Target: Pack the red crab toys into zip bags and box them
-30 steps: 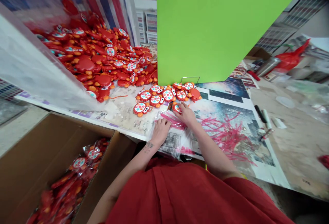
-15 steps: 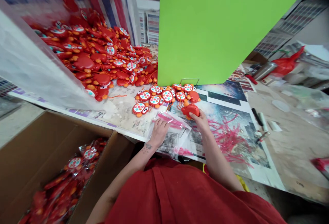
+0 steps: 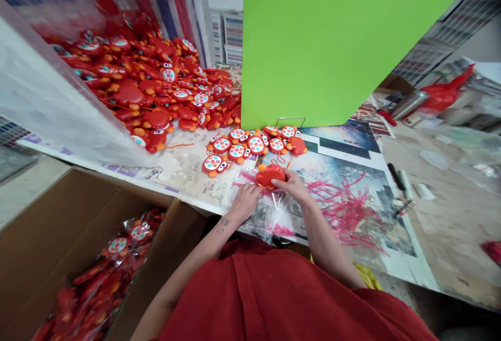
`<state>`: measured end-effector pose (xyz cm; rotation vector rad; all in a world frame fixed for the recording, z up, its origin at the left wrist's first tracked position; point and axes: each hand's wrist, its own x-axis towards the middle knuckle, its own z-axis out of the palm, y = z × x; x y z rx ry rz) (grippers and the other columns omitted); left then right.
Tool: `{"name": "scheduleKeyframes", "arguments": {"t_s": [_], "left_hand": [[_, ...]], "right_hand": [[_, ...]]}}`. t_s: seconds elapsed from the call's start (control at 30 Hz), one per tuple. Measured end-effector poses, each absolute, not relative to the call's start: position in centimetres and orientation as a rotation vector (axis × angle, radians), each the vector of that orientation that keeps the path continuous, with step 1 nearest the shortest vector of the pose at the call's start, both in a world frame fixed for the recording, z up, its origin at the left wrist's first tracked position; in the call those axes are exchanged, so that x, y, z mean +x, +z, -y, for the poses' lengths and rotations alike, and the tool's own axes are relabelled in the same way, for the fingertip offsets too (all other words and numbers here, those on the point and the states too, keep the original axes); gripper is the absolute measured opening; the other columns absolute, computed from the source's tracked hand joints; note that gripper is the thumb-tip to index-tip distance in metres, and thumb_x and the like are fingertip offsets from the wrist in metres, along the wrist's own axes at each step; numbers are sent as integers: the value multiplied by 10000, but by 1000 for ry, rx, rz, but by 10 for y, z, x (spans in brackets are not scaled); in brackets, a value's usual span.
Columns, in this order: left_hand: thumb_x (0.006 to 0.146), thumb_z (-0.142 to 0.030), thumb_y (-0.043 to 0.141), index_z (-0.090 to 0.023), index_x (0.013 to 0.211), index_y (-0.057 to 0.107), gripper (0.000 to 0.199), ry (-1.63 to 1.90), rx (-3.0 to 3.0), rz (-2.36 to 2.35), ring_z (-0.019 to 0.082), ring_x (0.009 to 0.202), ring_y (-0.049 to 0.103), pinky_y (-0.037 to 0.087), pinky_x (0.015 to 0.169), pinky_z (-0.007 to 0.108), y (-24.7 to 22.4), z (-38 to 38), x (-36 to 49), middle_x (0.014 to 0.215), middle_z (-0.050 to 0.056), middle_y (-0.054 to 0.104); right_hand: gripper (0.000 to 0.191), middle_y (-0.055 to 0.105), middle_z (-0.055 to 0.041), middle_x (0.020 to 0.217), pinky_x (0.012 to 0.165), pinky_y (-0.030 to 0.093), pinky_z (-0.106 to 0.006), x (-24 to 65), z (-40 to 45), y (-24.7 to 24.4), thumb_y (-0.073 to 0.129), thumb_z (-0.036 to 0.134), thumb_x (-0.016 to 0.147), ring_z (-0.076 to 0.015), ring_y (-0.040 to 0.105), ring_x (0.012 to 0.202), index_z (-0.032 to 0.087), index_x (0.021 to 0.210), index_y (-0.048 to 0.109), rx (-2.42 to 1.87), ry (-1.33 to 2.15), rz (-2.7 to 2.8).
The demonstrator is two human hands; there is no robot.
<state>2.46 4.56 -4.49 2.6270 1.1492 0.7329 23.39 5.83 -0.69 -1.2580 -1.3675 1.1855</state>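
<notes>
My right hand [image 3: 293, 185] is shut on a red plastic crab toy [image 3: 271, 175], which shows its plain back and sits at the mouth of a clear plastic bag [image 3: 270, 209]. My left hand [image 3: 245, 203] holds that bag down against the table, close to the toy's lower edge. Pink strips lie inside the bag. A row of crab toys [image 3: 237, 152] with coloured dots lies just beyond my hands, and a large heap of crab toys [image 3: 136, 90] rises further left behind a plastic sheet [image 3: 50, 90].
A cardboard box [image 3: 97, 231] at lower left holds bagged crab toys. A green board [image 3: 332, 33] stands upright on the table beyond my hands. Pink scraps [image 3: 346, 210] lie on a printed sheet to the right. Pens and a red bag [image 3: 442, 96] lie further right.
My right hand has moved left, carrying the crab toy from beside the bag to the bag's mouth. My left hand has shifted slightly toward the toy.
</notes>
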Motion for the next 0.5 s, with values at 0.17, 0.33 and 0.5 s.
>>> {"name": "scheduleKeyframes", "arguments": {"t_s": [0.17, 0.33, 0.5], "left_hand": [[937, -233, 502, -181, 909, 617, 129, 977, 2542, -1163, 196, 881, 544, 457, 830, 346, -44, -45, 22, 885, 46, 644], [919, -228, 534, -181, 889, 616, 99, 1112, 2496, -1248, 206, 940, 538, 464, 865, 366, -37, -42, 22, 956, 63, 638], [910, -209, 545, -183, 897, 607, 68, 1099, 2430, -1239, 209, 1070, 541, 458, 951, 398, -32, -41, 23, 1109, 77, 624]], "right_hand": [[463, 663, -79, 1170, 976, 455, -383, 225, -62, -11, 590, 488, 845, -227, 611, 1076, 198, 1205, 607, -1334, 1007, 1597], [432, 700, -78, 1084, 947, 452, -381, 202, -62, -12, 403, 494, 950, -224, 632, 1005, 213, 1147, 666, -1334, 882, 1903], [516, 691, -111, 987, 897, 437, -360, 201, -61, -7, 303, 507, 981, -232, 605, 967, 187, 1096, 690, -1442, 592, 1999]]}}
